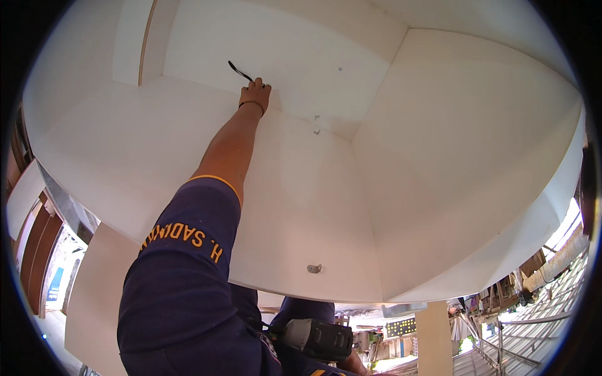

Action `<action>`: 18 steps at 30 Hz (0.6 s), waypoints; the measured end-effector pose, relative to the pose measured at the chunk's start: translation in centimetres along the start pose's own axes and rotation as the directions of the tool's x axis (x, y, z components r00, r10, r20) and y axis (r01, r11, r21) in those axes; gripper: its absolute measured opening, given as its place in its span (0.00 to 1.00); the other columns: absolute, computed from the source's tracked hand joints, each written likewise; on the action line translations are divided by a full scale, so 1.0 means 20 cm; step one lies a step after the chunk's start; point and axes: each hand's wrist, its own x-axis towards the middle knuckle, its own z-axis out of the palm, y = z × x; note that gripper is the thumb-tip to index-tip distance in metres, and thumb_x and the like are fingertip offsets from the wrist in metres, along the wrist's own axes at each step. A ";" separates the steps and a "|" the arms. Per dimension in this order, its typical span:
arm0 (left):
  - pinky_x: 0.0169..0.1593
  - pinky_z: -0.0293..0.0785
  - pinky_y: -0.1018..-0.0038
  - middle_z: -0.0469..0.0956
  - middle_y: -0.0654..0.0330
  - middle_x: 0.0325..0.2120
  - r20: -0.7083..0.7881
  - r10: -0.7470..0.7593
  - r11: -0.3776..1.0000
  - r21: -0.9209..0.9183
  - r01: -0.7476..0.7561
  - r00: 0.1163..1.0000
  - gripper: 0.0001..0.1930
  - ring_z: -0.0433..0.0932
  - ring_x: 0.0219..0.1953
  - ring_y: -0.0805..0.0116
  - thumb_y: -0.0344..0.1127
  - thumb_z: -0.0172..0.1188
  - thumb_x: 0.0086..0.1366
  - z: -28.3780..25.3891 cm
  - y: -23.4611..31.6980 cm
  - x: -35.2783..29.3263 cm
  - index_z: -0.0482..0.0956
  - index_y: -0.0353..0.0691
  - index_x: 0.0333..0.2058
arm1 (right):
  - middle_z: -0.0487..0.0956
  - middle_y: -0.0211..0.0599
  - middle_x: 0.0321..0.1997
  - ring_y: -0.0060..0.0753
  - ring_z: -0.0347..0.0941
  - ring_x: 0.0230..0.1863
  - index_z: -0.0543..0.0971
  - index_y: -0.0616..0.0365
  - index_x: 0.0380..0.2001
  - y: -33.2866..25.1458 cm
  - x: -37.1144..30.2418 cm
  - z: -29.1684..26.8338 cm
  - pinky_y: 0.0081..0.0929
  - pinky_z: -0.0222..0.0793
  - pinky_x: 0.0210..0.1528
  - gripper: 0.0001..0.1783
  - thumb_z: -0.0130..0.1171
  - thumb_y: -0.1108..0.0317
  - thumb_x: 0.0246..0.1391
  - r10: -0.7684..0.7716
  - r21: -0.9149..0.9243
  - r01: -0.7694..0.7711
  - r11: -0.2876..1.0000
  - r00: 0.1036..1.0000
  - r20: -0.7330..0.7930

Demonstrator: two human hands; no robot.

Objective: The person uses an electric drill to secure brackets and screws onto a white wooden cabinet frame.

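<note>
My left hand (255,94) reaches deep into a white cabinet (433,169), with a dark bracelet at the wrist. Its fingers are closed on a thin black cable (240,71), whose free end sticks out to the left, against the white panel. A dark sleeve with yellow edging covers my upper arm. At the lower edge, a grey and black block-shaped tool body (316,338), like the battery end of a cordless drill, lies close to my clothing. Beside it only a bit of my right hand (355,363) shows; its fingers are hidden.
A small metal bracket (314,269) is fixed to the nearer white panel. Small white fittings (316,130) sit further in, near a corner. An upright divider (143,50) with a brown edge stands at the upper left. Metal railings (501,338) and cluttered shelves appear at the lower right.
</note>
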 end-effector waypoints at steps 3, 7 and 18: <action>0.56 0.69 0.61 0.61 0.54 0.57 0.087 0.000 1.000 0.005 0.000 0.996 0.18 0.66 0.58 0.57 0.32 0.49 0.66 0.03 -0.01 0.00 0.68 0.43 0.55 | 0.78 0.44 0.47 0.37 0.75 0.47 0.69 0.59 0.54 -0.02 0.01 0.00 0.32 0.72 0.47 0.28 0.64 0.64 0.51 0.007 -0.011 -0.007 1.000 1.000 -0.008; 0.60 0.66 0.60 0.59 0.54 0.60 0.150 -0.072 0.997 -0.026 0.077 0.986 0.23 0.63 0.61 0.57 0.34 0.52 0.66 0.02 -0.08 -0.05 0.65 0.41 0.59 | 0.77 0.46 0.48 0.38 0.75 0.47 0.67 0.60 0.56 -0.02 0.00 0.05 0.32 0.73 0.47 0.29 0.63 0.65 0.52 0.002 -0.027 -0.003 1.000 1.000 -0.016; 0.62 0.63 0.62 0.65 0.46 0.60 0.312 0.369 0.860 -0.471 -0.195 0.876 0.32 0.65 0.62 0.52 0.52 0.50 0.66 -0.58 -0.13 -0.63 0.63 0.34 0.61 | 0.76 0.52 0.51 0.41 0.75 0.49 0.61 0.64 0.61 -0.28 -0.29 -0.17 0.33 0.75 0.46 0.33 0.61 0.67 0.55 -0.475 -0.559 0.432 0.708 0.877 0.075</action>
